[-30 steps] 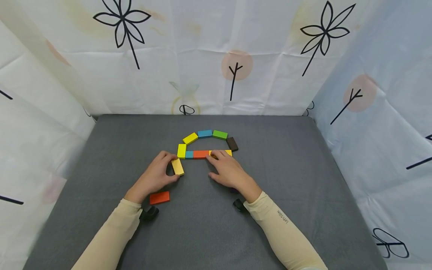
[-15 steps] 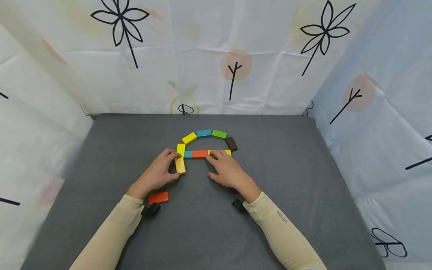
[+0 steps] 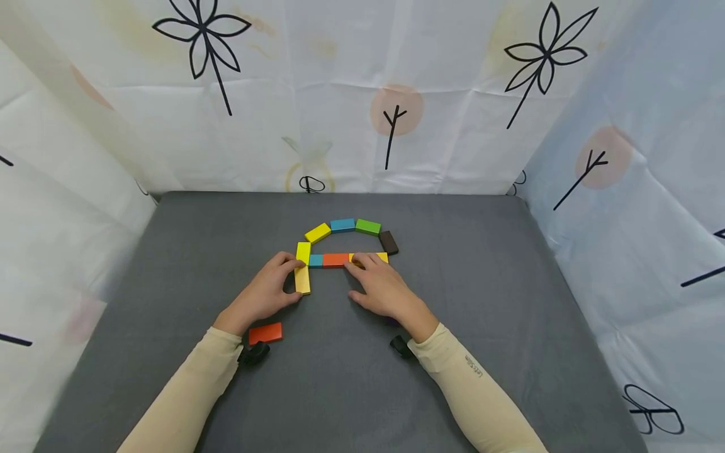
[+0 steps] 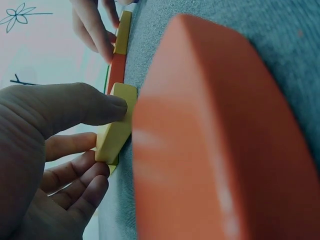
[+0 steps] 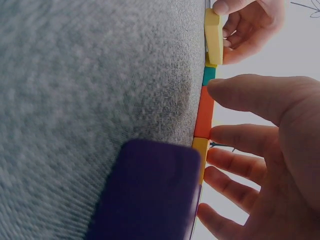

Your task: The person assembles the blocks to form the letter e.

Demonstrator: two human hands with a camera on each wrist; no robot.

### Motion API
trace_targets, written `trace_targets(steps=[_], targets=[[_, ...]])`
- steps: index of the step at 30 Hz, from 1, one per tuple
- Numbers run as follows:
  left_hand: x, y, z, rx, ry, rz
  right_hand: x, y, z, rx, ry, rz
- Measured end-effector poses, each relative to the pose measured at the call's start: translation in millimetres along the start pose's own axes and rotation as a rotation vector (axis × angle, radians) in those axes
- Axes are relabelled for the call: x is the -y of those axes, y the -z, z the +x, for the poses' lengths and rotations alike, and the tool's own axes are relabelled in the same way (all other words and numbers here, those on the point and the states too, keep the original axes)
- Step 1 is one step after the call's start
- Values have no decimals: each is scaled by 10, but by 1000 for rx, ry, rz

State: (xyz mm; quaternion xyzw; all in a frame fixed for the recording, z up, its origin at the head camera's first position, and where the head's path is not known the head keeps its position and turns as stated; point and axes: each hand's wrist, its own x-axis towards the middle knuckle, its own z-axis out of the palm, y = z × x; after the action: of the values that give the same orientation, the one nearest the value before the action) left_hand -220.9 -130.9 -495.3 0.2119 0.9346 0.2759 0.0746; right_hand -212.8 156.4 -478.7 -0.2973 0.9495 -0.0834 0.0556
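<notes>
My left hand [image 3: 265, 290] pinches a pale yellow block [image 3: 303, 282] between thumb and fingers; in the left wrist view the thumb presses one face of this pale yellow block [image 4: 116, 127]. Its far end meets a bright yellow block [image 3: 303, 251], the two nearly in line. Rightward from there runs a row: a small blue block [image 3: 316, 261], an orange-red block [image 3: 335, 260] and a yellow-orange block [image 3: 382, 257]. My right hand [image 3: 385, 290] rests its relaxed fingertips along the yellow-orange block, partly covering it, with the thumb apart near the table.
Behind the row, an arc joins a yellow block [image 3: 318, 233], a blue block [image 3: 342, 225], a green block [image 3: 368, 227] and a dark brown block [image 3: 388, 242]. A red block [image 3: 265, 333] lies by my left wrist. A purple block [image 5: 145, 192] lies under my right wrist.
My left hand has shifted slightly right and turned the pale yellow block from a slant to nearly straight, end to end with the bright yellow block. My right hand has stayed in place.
</notes>
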Motion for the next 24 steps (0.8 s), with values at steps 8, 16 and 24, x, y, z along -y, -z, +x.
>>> trace_targets(steps=[8,16,24], targets=[[-1,0,2,-1,8,-8,4,13,11,-7,2,1],[1,3,9,2,12,-11,-8,2,20,15,-5,3],[2,-14,3,0,13,-9,-10,-9,9,13,-3,12]])
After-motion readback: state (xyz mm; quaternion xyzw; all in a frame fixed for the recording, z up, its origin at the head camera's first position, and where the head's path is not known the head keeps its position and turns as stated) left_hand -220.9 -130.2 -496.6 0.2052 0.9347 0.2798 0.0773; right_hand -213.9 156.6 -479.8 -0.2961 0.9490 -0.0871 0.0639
